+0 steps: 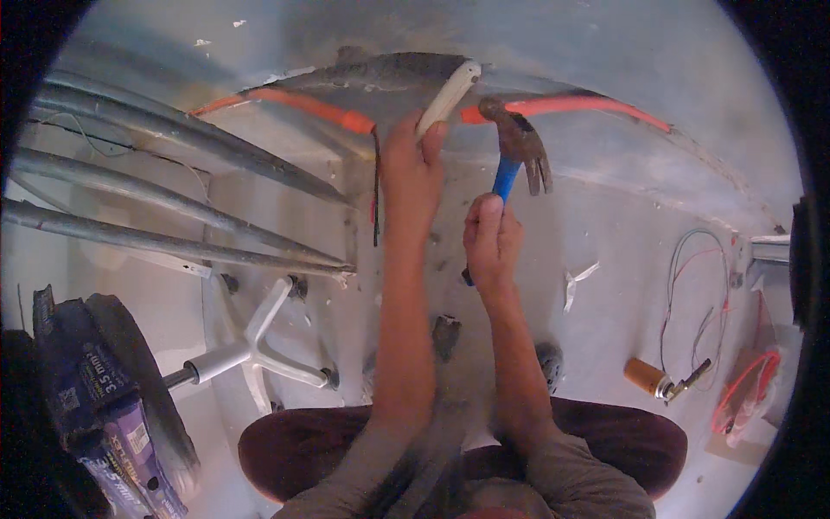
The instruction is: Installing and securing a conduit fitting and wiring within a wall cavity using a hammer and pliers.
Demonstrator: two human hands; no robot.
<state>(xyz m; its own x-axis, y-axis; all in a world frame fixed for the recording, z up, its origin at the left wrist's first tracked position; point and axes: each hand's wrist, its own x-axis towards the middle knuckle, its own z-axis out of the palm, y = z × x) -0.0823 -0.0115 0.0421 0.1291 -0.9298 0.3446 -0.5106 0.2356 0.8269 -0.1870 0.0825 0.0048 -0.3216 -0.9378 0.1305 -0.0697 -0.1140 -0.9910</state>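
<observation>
My left hand [413, 160] is closed around a whitish, rounded bar [451, 97], raised at a slant against the wall. Its upper end has a small dark spot; I cannot tell its exact kind. In my right hand [494, 233] is a claw hammer [507, 173], gripped by its blue handle, the rusty head upward just right of the bar. An orange conduit [316, 108] lies in a rough groove in the wall on the left, and dark wires [376, 190] hang by its end. Another orange conduit [571, 105] runs rightward behind the hammer head.
Several grey metal pipes [181, 182] jut in from the left. Below them stands a white chair base [252, 346] on casters, beside dark wire packages [95, 381]. On the right floor are an orange-brown gas torch canister [647, 378], a loose wire coil [670, 277] and red cable [748, 389].
</observation>
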